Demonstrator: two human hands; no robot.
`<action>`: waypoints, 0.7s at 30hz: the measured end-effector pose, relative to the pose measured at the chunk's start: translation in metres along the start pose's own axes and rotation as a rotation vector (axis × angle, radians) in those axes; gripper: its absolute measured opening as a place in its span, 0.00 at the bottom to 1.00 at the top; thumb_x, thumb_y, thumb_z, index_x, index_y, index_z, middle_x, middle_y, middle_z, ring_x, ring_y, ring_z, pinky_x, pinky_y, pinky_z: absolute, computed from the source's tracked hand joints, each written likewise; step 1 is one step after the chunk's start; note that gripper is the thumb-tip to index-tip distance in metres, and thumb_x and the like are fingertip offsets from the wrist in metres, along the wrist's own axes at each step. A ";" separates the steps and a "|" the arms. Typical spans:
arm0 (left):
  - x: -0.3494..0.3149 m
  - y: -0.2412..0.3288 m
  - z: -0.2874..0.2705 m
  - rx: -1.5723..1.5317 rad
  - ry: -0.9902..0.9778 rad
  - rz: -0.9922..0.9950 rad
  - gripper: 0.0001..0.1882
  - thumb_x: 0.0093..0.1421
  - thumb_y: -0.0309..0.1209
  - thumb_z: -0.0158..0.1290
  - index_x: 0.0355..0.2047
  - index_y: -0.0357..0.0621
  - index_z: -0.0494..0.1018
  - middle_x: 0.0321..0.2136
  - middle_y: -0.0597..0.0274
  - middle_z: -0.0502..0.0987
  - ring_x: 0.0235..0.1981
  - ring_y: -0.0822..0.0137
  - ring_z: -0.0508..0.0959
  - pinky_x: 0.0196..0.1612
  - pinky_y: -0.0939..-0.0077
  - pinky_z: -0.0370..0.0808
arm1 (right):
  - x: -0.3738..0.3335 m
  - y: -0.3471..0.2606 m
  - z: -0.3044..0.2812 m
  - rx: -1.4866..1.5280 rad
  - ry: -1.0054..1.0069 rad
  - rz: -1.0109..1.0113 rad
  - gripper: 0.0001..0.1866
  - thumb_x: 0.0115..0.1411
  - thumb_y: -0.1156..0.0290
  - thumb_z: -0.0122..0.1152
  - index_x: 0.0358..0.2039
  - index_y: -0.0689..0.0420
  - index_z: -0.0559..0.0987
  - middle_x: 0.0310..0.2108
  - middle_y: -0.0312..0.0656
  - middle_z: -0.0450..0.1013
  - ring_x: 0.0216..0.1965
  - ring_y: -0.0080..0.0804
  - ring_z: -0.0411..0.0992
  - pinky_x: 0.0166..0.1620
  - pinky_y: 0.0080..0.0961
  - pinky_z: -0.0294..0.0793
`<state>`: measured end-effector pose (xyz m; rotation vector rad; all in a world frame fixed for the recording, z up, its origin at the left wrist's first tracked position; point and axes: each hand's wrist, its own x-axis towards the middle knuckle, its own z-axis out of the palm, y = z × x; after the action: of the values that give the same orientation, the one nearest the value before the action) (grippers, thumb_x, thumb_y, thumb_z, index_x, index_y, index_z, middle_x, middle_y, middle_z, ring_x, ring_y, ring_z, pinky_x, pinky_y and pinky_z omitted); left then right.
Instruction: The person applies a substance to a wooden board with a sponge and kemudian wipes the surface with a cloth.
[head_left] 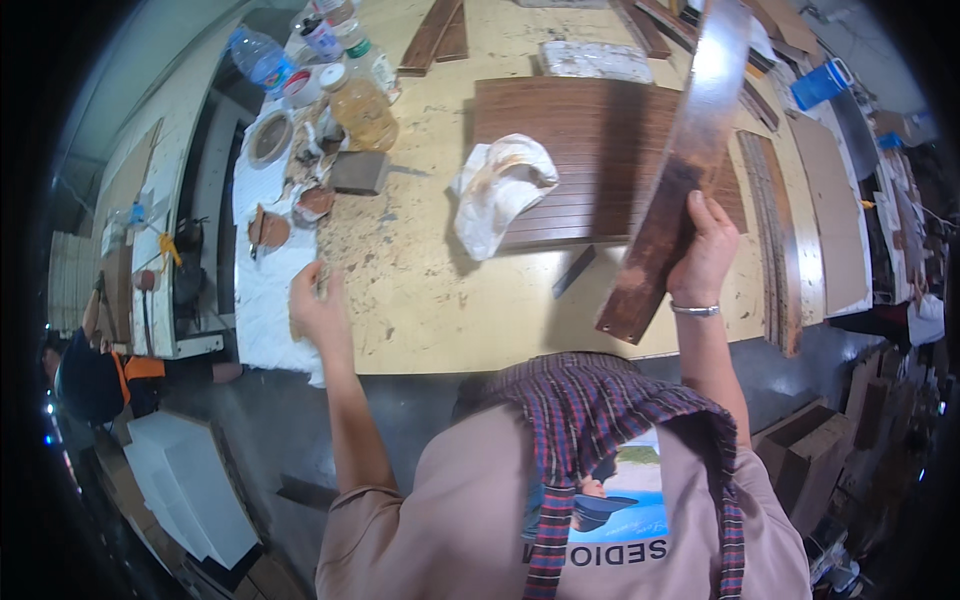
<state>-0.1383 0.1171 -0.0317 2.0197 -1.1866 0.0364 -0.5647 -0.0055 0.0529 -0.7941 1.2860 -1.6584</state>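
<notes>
My right hand [705,250] grips a long dark brown wooden board [690,150] by its edge, holding it tilted above the table. The board's upper part shines with reflected light, and a small hole shows near its lower corner. My left hand [322,310] is over the white paper [275,345] at the table's left edge, fingers curved and apart, with nothing visible in them. Just beyond it lie two small reddish-brown lumps, one of them a crumpled piece [268,229]. A stained white cloth [503,190] rests on a grooved brown wooden panel [570,150].
A jar of amber liquid [360,108], a water bottle [258,60], a round tub [271,138] and a grey-brown block [360,172] stand at the left. A dark flat strip [574,270] lies near the panel. Wooden strips [770,230] line the right side. A white-wrapped block [596,61] sits behind.
</notes>
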 end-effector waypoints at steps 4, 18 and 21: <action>-0.001 0.129 0.051 -0.092 -0.361 0.397 0.34 0.47 0.31 0.65 0.55 0.41 0.68 0.56 0.50 0.69 0.57 0.51 0.68 0.61 0.59 0.63 | 0.000 0.001 0.003 0.027 -0.028 0.008 0.06 0.60 0.76 0.61 0.26 0.62 0.80 0.25 0.29 0.71 0.27 0.15 0.64 0.32 0.17 0.63; 0.004 0.275 0.079 -1.032 -0.537 0.403 0.20 0.54 0.13 0.48 0.44 0.44 0.80 0.42 0.59 0.79 0.47 0.60 0.77 0.54 0.69 0.73 | 0.012 -0.010 -0.013 -0.044 0.007 0.035 0.09 0.60 0.74 0.61 0.29 0.69 0.81 0.23 0.33 0.73 0.24 0.18 0.65 0.29 0.19 0.65; -0.041 0.276 0.071 -0.671 -0.632 1.041 0.22 0.48 0.14 0.49 0.42 0.47 0.81 0.48 0.51 0.78 0.55 0.51 0.74 0.60 0.66 0.70 | 0.020 -0.022 -0.001 -0.010 -0.034 0.105 0.09 0.61 0.75 0.60 0.27 0.68 0.80 0.22 0.35 0.74 0.24 0.20 0.66 0.29 0.21 0.66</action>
<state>-0.3927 0.0300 0.0701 0.6829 -2.1662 -0.4498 -0.5797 -0.0212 0.0729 -0.7453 1.2917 -1.5502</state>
